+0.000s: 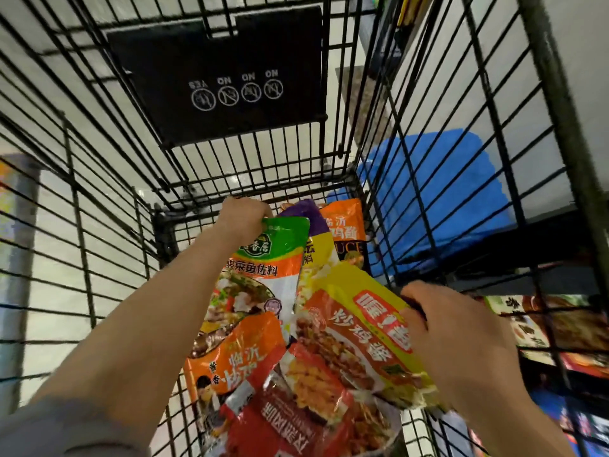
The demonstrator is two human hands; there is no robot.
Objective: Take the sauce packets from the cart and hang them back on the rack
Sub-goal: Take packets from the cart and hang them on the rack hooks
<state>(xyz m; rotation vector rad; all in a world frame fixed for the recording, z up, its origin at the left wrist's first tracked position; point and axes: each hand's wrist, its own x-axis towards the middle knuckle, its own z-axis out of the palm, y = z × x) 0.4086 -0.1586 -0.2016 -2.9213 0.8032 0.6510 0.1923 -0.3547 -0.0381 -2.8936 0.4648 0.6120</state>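
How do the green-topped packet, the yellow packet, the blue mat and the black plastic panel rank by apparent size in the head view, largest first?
1. black plastic panel
2. blue mat
3. and 4. green-topped packet and yellow packet: too alike to rank, and nearness enlarges both.

"YES NO NO NO" on cart plaque (pixel 217 77)

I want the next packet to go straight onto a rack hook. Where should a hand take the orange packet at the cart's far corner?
Probably by its top edge, from above. The orange packet stands nearly upright against the cart's far wire wall, top edge uppermost and free; its lower part sits behind the purple-topped packet. A pinch there should keep the hanging end clear.
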